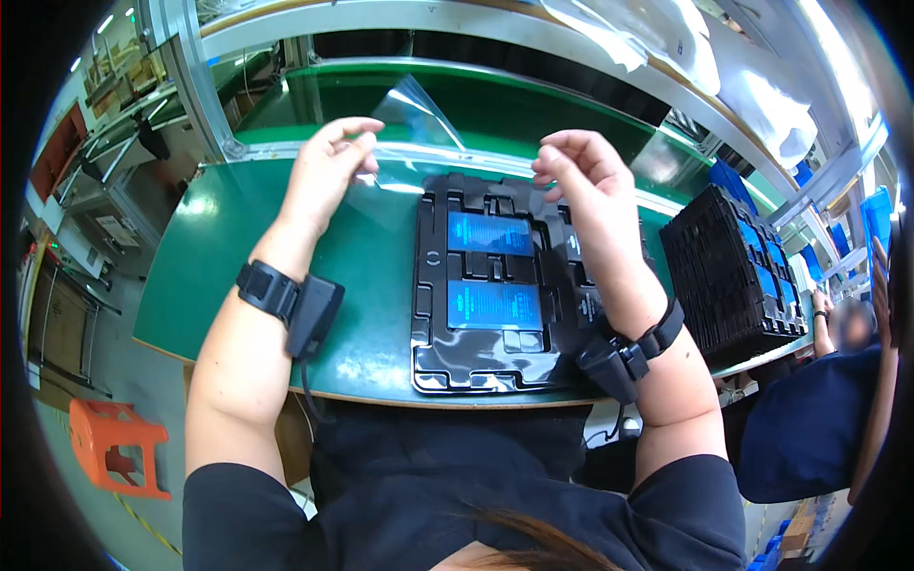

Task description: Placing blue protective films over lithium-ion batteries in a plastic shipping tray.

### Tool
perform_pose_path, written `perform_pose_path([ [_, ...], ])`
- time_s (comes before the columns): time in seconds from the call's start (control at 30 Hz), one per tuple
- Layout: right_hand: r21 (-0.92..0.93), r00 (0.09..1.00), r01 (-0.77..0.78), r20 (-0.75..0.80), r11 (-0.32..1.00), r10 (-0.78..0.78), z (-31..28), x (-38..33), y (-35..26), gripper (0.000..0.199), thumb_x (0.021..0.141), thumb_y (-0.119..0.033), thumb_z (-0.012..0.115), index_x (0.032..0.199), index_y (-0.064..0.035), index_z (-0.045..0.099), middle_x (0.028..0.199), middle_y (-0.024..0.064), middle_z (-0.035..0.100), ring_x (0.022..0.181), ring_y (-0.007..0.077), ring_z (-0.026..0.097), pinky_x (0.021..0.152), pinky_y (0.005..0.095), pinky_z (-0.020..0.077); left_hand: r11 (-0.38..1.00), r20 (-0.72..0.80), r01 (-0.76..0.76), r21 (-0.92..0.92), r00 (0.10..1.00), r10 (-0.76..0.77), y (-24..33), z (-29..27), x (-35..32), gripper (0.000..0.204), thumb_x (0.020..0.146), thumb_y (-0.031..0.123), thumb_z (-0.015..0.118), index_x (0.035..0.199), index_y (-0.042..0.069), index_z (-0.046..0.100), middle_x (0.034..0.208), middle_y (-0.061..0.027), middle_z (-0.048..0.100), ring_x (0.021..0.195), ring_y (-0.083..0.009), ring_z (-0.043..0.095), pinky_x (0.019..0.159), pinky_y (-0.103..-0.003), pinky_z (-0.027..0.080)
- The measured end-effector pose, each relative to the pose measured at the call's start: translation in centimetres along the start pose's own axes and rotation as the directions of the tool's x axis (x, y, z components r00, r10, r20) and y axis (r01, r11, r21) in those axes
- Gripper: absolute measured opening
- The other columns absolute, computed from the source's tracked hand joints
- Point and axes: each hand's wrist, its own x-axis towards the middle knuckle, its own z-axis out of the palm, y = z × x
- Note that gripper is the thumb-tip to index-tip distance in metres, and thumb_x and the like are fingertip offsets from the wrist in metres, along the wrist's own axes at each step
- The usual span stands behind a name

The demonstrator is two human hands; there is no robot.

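Observation:
My left hand (335, 169) is raised over the far side of the green table, its thumb and fingers pinched at the edge of a clear plastic sheet (417, 116). The sheet stands tilted, one corner pointing up. My right hand (592, 179) is held above the far right of a black moulded tray (433, 314), fingers curled and thumb close to the index finger. Whether anything thin lies between them is hard to see. In the tray's left column lie two flat blue rectangular pieces (493, 305) with pale print. My right forearm partly covers the right column.
A tall stack of black trays (709, 276) with blue pieces stands at the table's right. Beyond the green table (228, 238) runs a green belt (333, 95) under a metal frame. An orange stool (119, 447) is on the floor at left. Another person (809, 419) sits at right.

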Motion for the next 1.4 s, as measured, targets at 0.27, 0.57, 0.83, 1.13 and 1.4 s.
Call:
perform_pose_path([
  [0.27, 0.026, 0.995, -0.093, 0.034, 0.995, 0.092, -0.6, 0.4, 0.1, 0.061, 0.08, -0.038, 0.065, 0.123, 0.0015, 0.045, 0.114, 0.0177, 0.052, 0.105, 0.0211, 0.05, 0.09, 0.0313, 0.0402, 0.989, 0.319, 0.017, -0.149, 0.947, 0.032, 2.4, 1.5, -1.1, 0.021, 0.086, 0.012, 0.056, 0.103, 0.002, 0.061, 0.063, 0.0018, 0.051, 0.056, -0.0059, 0.048, 0.053, -0.02, 0.04],
  [0.57, 0.277, 0.909, -0.333, 0.348, 0.901, 0.229, -0.2, 0.1, -0.1, 0.031, 0.085, -0.031, 0.062, 0.101, -0.0051, 0.058, 0.088, 0.0043, 0.062, 0.08, 0.0108, 0.059, 0.071, 0.0251, 0.0475, 0.992, 0.393, 0.03, -0.124, 0.919, 0.021, 2.6, 2.0, -2.0, 0.015, 0.084, 0.009, 0.057, 0.097, 0.002, 0.062, 0.067, -0.0006, 0.054, 0.058, -0.0073, 0.051, 0.054, -0.02, 0.041],
  [0.83, 0.479, 0.903, -0.335, 0.409, 0.811, 0.132, -0.8, 0.7, 0.7, 0.027, 0.08, -0.02, 0.067, 0.101, -0.0062, 0.058, 0.096, 0.0074, 0.063, 0.081, 0.0181, 0.063, 0.066, 0.0272, 0.0502, 0.999, 0.345, 0.038, -0.023, 0.938, -0.028, 1.4, 1.4, -0.9, 0.018, 0.083, 0.009, 0.06, 0.099, 0.0, 0.062, 0.074, 0.0002, 0.056, 0.061, -0.0064, 0.049, 0.056, -0.019, 0.038],
  [1.13, 0.597, 0.95, -0.273, 0.292, 0.754, 0.113, -1.4, 1.0, 0.8, 0.014, 0.079, -0.017, 0.066, 0.085, -0.006, 0.06, 0.078, 0.0062, 0.066, 0.061, 0.0096, 0.059, 0.052, 0.0211, 0.0438, 0.946, 0.277, -0.179, 0.269, 0.955, 0.102, 5.1, -2.9, 0.0, 0.017, 0.083, 0.008, 0.058, 0.096, -0.001, 0.062, 0.077, -0.0003, 0.055, 0.059, -0.0052, 0.046, 0.051, -0.019, 0.037],
  [1.4, 0.533, 0.848, -0.386, 0.527, 0.753, 0.062, 1.9, -1.5, -0.3, 0.015, 0.082, -0.02, 0.063, 0.088, -0.007, 0.061, 0.079, 0.0033, 0.066, 0.069, 0.0098, 0.06, 0.056, 0.0226, 0.0435, 0.952, 0.182, -0.012, 0.305, 0.982, -0.046, 9.7, -11.6, -9.4, 0.016, 0.082, 0.013, 0.061, 0.086, -0.002, 0.056, 0.069, -0.0037, 0.053, 0.051, -0.0054, 0.045, 0.045, -0.019, 0.036],
])
